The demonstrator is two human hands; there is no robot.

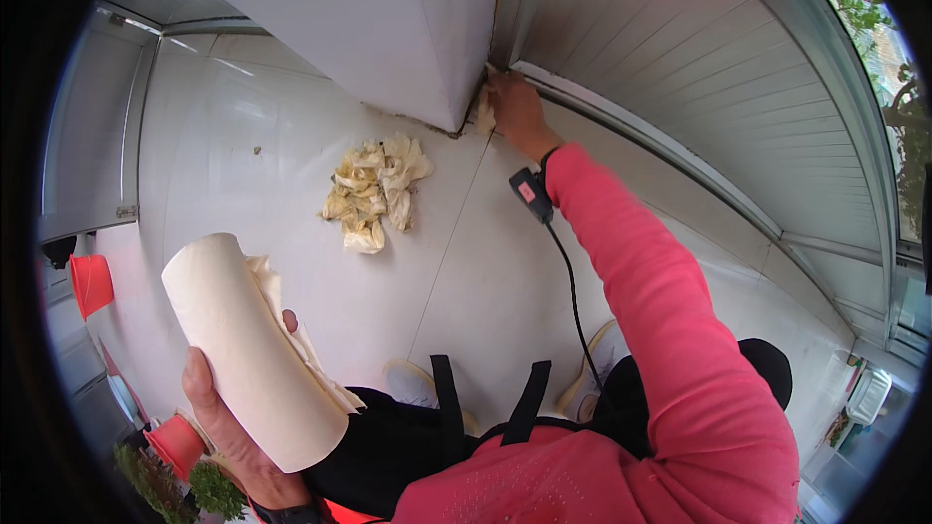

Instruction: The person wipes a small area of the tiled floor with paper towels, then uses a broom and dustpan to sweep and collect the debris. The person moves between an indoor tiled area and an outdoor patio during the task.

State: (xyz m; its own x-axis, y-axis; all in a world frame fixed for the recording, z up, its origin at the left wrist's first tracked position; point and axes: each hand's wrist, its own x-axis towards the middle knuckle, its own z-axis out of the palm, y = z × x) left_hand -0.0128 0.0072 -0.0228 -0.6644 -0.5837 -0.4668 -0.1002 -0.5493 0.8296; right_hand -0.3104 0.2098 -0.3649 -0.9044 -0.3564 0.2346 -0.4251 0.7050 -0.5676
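My left hand (226, 429) grips a large roll of paper towel (251, 353) from behind and below. A loose, torn sheet end hangs along the roll's right side. Out in front, my right hand (518, 110) presses a crumpled paper towel (483, 113) into the floor corner where the white wall (437, 51) meets the metal door frame (582, 105). Parts of its fingers and of the paper are hard to make out there. A heap of used, brown-stained paper towels (375, 189) lies on the pale tile floor (364, 306), left of that corner.
A grey slatted panel (699, 80) rises along the right. Red pots (93, 285) and green plants (217, 491) stand at the left. From a black device (531, 195) at my right wrist, a cable (571, 291) runs down. A small dark speck (257, 151) lies on the floor.
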